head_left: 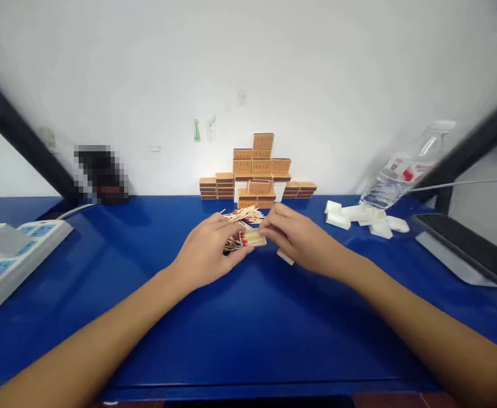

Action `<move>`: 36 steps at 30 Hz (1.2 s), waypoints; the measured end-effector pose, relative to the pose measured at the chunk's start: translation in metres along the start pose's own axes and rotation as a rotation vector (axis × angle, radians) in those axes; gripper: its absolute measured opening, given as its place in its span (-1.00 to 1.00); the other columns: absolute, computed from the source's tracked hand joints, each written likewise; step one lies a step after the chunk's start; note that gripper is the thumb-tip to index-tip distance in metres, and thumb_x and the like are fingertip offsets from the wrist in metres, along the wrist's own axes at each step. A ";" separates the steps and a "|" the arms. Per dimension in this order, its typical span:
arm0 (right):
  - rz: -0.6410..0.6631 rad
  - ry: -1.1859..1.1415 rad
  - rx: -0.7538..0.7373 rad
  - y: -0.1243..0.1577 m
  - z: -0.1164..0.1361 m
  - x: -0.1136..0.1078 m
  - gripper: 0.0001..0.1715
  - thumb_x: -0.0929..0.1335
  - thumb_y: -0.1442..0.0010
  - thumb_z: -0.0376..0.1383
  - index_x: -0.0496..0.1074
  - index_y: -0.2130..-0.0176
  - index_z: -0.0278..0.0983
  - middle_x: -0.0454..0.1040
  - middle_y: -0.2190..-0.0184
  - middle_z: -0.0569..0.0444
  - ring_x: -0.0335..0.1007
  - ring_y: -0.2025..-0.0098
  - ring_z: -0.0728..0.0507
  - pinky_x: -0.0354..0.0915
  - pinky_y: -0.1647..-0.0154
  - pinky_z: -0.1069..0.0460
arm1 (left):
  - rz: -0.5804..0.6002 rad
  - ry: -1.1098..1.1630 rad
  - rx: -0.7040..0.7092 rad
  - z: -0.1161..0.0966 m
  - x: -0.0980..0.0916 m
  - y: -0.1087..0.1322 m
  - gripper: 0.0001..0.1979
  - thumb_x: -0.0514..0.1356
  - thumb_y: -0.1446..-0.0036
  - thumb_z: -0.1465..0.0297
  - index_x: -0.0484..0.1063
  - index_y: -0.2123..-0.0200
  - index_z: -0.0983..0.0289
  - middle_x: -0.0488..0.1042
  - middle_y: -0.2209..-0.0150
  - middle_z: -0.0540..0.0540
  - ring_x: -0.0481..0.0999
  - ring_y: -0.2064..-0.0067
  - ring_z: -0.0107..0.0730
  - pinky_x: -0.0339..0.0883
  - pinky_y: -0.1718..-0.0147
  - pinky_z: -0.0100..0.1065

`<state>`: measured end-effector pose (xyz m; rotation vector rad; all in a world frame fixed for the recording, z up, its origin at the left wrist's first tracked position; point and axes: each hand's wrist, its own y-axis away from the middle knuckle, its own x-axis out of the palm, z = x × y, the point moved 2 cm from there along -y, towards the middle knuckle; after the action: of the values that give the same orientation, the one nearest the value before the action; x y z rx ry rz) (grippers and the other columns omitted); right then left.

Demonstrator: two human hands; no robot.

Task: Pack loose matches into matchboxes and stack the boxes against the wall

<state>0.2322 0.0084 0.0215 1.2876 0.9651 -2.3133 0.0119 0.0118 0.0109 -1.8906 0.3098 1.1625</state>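
Note:
My left hand (208,252) and my right hand (297,238) meet over the middle of a blue table (248,334). Between them lies a small bundle of red-tipped matches (252,238); the fingers of both hands are curled and pinch it from either side. A loose heap of matches (245,215) lies just behind the bundle. A small white tray (285,256) peeks out under my right hand. Stacked brown matchboxes (259,170) stand against the white wall behind.
Several white inner trays (361,218) lie at the right, beside a tilted plastic water bottle (401,175). A white power strip (10,249) sits at the left edge. A dark flat device (464,246) lies at the far right. Black frame bars slant at both sides.

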 end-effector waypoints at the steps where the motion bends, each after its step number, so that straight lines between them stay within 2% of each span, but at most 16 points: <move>1: -0.053 0.007 0.005 -0.002 -0.002 -0.004 -0.77 0.24 -0.51 -0.25 0.41 0.19 -0.25 0.36 0.21 0.01 0.33 0.24 -0.11 0.28 0.18 -0.02 | 0.002 0.002 0.002 -0.001 -0.001 0.001 -0.67 0.31 -0.33 0.24 0.59 -0.02 0.34 0.64 0.23 0.15 0.50 0.17 -0.12 0.45 0.15 -0.11; 3: -0.125 0.035 0.028 -0.004 -0.008 -0.010 -0.79 0.27 -0.49 -0.24 0.41 0.20 -0.24 0.38 0.23 0.01 0.33 0.27 -0.11 0.26 0.22 -0.02 | 0.001 -0.004 -0.004 -0.001 -0.003 0.001 -0.67 0.32 -0.32 0.23 0.59 -0.02 0.34 0.63 0.24 0.15 0.50 0.17 -0.12 0.45 0.16 -0.12; 6: -0.150 0.120 0.092 -0.003 -0.025 -0.017 -0.83 0.28 -0.45 -0.28 0.43 0.21 -0.23 0.41 0.23 0.00 0.35 0.29 -0.13 0.25 0.25 -0.03 | -0.015 -0.038 -0.042 0.001 -0.005 0.002 -0.68 0.32 -0.32 0.23 0.60 0.01 0.34 0.63 0.23 0.17 0.50 0.15 -0.11 0.46 0.17 -0.12; 9: -0.034 0.205 0.174 0.000 -0.050 -0.017 -0.83 0.26 -0.41 -0.35 0.45 0.15 -0.23 0.44 0.16 -0.05 0.40 0.23 -0.17 0.30 0.18 -0.07 | -0.026 -0.068 -0.096 0.004 -0.004 0.002 -0.69 0.33 -0.31 0.21 0.61 0.04 0.33 0.64 0.20 0.19 0.51 0.13 -0.09 0.47 0.17 -0.10; 12: 0.086 0.231 0.277 0.003 -0.073 -0.012 -0.83 0.30 -0.37 -0.34 0.48 0.08 -0.23 0.43 0.11 -0.08 0.43 0.21 -0.20 0.33 0.11 -0.12 | 0.000 -0.050 -0.081 0.004 -0.003 0.002 -0.70 0.32 -0.32 0.21 0.61 0.04 0.31 0.64 0.22 0.17 0.51 0.14 -0.10 0.46 0.18 -0.12; 17: 0.141 0.184 0.317 0.002 -0.088 -0.008 -0.89 0.31 -0.36 -0.32 0.43 0.24 -0.23 0.39 0.19 -0.06 0.41 0.18 -0.20 0.33 0.10 -0.10 | 0.025 -0.014 -0.026 0.000 -0.003 0.002 -0.68 0.31 -0.32 0.22 0.59 0.00 0.31 0.63 0.25 0.14 0.50 0.15 -0.12 0.45 0.16 -0.13; 20: 0.150 0.147 0.310 0.001 -0.084 -0.009 -0.85 0.29 -0.37 -0.33 0.37 0.30 -0.23 0.40 0.22 -0.05 0.39 0.20 -0.20 0.32 0.13 -0.09 | 0.015 -0.035 -0.055 0.002 -0.004 0.001 -0.70 0.32 -0.31 0.22 0.60 0.03 0.31 0.64 0.22 0.16 0.51 0.13 -0.09 0.46 0.15 -0.11; 23: 0.046 0.106 0.227 -0.001 -0.068 -0.011 -0.85 0.26 -0.41 -0.31 0.33 0.27 -0.21 0.41 0.21 -0.06 0.38 0.18 -0.21 0.32 0.11 -0.10 | 0.007 -0.057 -0.075 0.005 -0.003 0.001 -0.71 0.33 -0.30 0.22 0.61 0.06 0.32 0.65 0.20 0.18 0.52 0.13 -0.08 0.46 0.16 -0.10; 26: -0.052 0.054 0.115 -0.004 -0.041 -0.007 -0.87 0.26 -0.44 -0.26 0.34 0.20 -0.21 0.40 0.17 -0.05 0.37 0.16 -0.21 0.34 0.10 -0.10 | 0.016 -0.054 -0.077 0.004 -0.003 0.001 -0.69 0.34 -0.30 0.23 0.60 0.03 0.33 0.65 0.19 0.18 0.52 0.12 -0.08 0.47 0.14 -0.09; 31: -0.020 0.087 -0.016 -0.002 -0.003 0.005 -0.90 0.24 -0.46 -0.33 0.35 0.14 -0.21 0.39 0.08 -0.10 0.38 -0.02 -0.26 0.36 -0.06 -0.17 | 0.029 -0.001 -0.016 -0.001 -0.003 0.002 -0.71 0.31 -0.32 0.23 0.59 0.01 0.29 0.63 0.26 0.13 0.49 0.20 -0.15 0.44 0.17 -0.13; 36: -0.005 0.147 -0.026 0.001 0.000 0.009 -0.89 0.25 -0.46 -0.34 0.38 0.12 -0.23 0.39 0.08 -0.11 0.41 0.00 -0.27 0.40 -0.01 -0.18 | 0.034 0.046 0.004 -0.001 -0.002 0.002 -0.71 0.32 -0.32 0.23 0.57 -0.01 0.26 0.61 0.27 0.10 0.49 0.19 -0.17 0.44 0.19 -0.16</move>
<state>0.2279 0.0077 0.0136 1.4625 1.0412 -2.2276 0.0109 0.0095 0.0115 -1.9177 0.3703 1.1414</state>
